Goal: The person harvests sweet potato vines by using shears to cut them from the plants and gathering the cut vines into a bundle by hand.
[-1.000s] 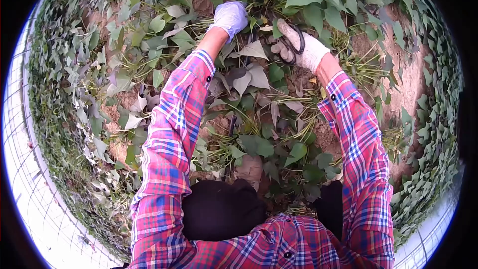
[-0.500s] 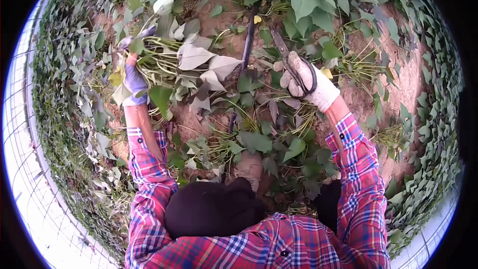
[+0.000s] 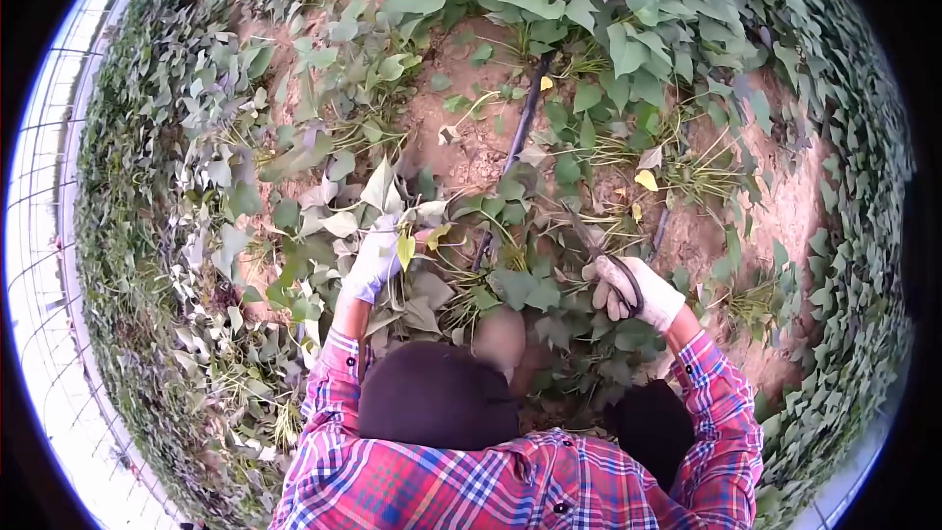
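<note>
My left hand (image 3: 378, 260), in a pale glove, is low at centre left, closed around leafy stems. Pale-backed leaves (image 3: 381, 188) stick out around it, and a yellow leaf (image 3: 405, 249) hangs by the fingers. The foliage partly hides its fingertips. At the right, my gloved right hand (image 3: 620, 290) grips a pair of scissors (image 3: 633, 285) by the dark handle loops. Their blades point up and left into the low green leaves, where the tips are hard to make out.
Heart-shaped vine leaves (image 3: 530, 0) cover much of the ground, with brown soil (image 3: 461, 137) between them. A dark hose (image 3: 525, 123) runs along the row. My dark-clothed knees (image 3: 437, 397) are close below the hands. Wire mesh (image 3: 44, 236) curves along the left edge.
My left hand has come down and right with the leafy bunch, nearer my knee. My right hand has moved lower with the scissors. The view has shifted.
</note>
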A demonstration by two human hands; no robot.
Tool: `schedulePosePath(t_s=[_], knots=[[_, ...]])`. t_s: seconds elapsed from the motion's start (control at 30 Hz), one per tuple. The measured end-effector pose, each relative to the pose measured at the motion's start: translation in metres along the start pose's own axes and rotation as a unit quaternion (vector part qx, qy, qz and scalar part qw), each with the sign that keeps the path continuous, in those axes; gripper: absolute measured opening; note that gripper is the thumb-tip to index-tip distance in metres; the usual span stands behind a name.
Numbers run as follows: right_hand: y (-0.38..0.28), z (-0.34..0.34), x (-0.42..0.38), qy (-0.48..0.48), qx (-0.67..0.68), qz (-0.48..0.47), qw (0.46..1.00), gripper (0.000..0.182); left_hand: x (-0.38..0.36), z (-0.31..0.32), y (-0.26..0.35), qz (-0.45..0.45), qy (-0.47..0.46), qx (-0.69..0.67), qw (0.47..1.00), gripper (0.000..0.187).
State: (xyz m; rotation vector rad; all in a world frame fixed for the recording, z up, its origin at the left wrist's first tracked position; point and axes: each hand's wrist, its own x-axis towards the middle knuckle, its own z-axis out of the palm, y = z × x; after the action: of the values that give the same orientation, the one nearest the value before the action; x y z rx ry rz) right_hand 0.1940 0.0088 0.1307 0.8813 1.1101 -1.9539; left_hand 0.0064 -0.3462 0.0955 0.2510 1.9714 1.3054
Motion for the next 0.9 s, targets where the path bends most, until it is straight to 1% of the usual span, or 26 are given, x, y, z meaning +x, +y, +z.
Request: schedulePosePath(t_s=[0.03, 0.1, 0.13, 0.17, 0.2, 0.23, 0.27, 0.3, 0.33, 0.37, 0.4, 0.43, 0.47, 0.53, 0.57, 0.63, 0.67, 0.7, 0.73, 0.77, 0.8, 0.83, 0.9], knots=[[0.002, -0.006, -0.011, 0.006, -0.081, -0.016, 0.997, 0.038, 0.003, 0.008, 0.010, 0.040, -0.019, 0.143, 0.989, 0.019], [-0.001, -0.008, -0.035, 0.061, -0.199, -0.027, 0.978, 0.036, 0.015, 0.017, 0.010, 0.068, 0.012, 0.154, 0.986, 0.025], [-0.016, 0.002, -0.049, 0.076, -0.191, 0.002, 0.979, 0.037, 0.028, 0.016, -0.005, 0.084, 0.031, 0.209, 0.974, 0.030], [-0.027, 0.003, -0.050, 0.087, -0.217, -0.005, 0.972, 0.037, 0.032, 0.009, -0.023, 0.029, 0.078, 0.301, 0.950, 0.031], [-0.030, 0.001, -0.051, 0.102, -0.239, -0.015, 0.965, 0.038, 0.029, 0.009, -0.004, -0.022, 0.122, 0.390, 0.912, 0.033], [-0.028, -0.001, -0.051, 0.099, -0.210, -0.036, 0.972, 0.037, 0.025, 0.006, 0.017, -0.030, 0.094, 0.409, 0.907, 0.032], [-0.027, -0.003, -0.049, 0.097, -0.211, -0.038, 0.972, 0.037, 0.029, 0.002, 0.004, 0.080, 0.147, 0.400, 0.901, 0.033], [-0.025, -0.007, -0.045, 0.068, -0.177, -0.058, 0.980, 0.037, 0.033, -0.001, -0.010, 0.188, 0.195, 0.386, 0.882, 0.033], [-0.029, -0.006, -0.034, 0.036, -0.145, -0.075, 0.986, 0.038, 0.040, -0.008, -0.006, 0.177, 0.198, 0.349, 0.899, 0.036], [-0.034, 0.000, -0.023, 0.043, -0.155, -0.067, 0.985, 0.040, 0.048, -0.016, -0.001, 0.166, 0.201, 0.312, 0.913, 0.041], [-0.040, 0.010, -0.006, 0.032, -0.148, -0.068, 0.986, 0.040, 0.055, -0.024, 0.001, 0.272, 0.250, 0.372, 0.852, 0.047], [-0.046, 0.017, 0.006, 0.021, -0.140, -0.068, 0.988, 0.041, 0.067, -0.035, 0.009, 0.272, 0.262, 0.405, 0.833, 0.053], [-0.053, 0.023, 0.018, 0.021, -0.186, -0.099, 0.977, 0.043, 0.074, -0.043, 0.016, 0.210, 0.252, 0.364, 0.872, 0.050], [-0.063, 0.031, 0.043, -0.029, -0.123, -0.089, 0.988, 0.046, 0.082, -0.052, 0.023, 0.036, 0.273, 0.435, 0.857, 0.052], [-0.062, 0.024, 0.066, -0.105, -0.064, -0.086, 0.989, 0.050, 0.091, -0.059, 0.000, 0.042, 0.281, 0.494, 0.822, 0.047], [-0.075, 0.038, 0.080, -0.098, -0.084, -0.089, 0.988, 0.054, 0.094, -0.053, -0.044, 0.057, 0.240, 0.514, 0.822, 0.040], [-0.081, 0.047, 0.091, -0.095, -0.113, -0.099, 0.984, 0.054, 0.094, -0.047, -0.065, 0.110, 0.249, 0.516, 0.812, 0.039], [-0.091, 0.058, 0.103, -0.101, -0.116, -0.087, 0.984, 0.055, 0.087, -0.037, -0.065, 0.103, 0.247, 0.526, 0.808, 0.036], [-0.102, 0.067, 0.117, -0.107, -0.120, -0.072, 0.984, 0.056, 0.086, -0.033, -0.070, 0.114, 0.269, 0.514, 0.807, 0.031], [-0.107, 0.071, 0.136, -0.144, -0.104, -0.088, 0.980, 0.059, 0.084, -0.030, -0.073, 0.123, 0.289, 0.501, 0.807, 0.026], [-0.111, 0.078, 0.148, -0.146, -0.115, -0.083, 0.979, 0.060, 0.077, -0.028, -0.065, 0.094, 0.296, 0.461, 0.831, 0.029], [-0.115, 0.084, 0.159, -0.147, -0.127, -0.080, 0.978, 0.060, 0.072, -0.029, -0.056, 0.102, 0.301, 0.457, 0.831, 0.031], [-0.121, 0.085, 0.189, -0.188, -0.115, -0.063, 0.973, 0.064, 0.066, -0.031, -0.039, 0.104, 0.314, 0.439, 0.835, 0.034]])
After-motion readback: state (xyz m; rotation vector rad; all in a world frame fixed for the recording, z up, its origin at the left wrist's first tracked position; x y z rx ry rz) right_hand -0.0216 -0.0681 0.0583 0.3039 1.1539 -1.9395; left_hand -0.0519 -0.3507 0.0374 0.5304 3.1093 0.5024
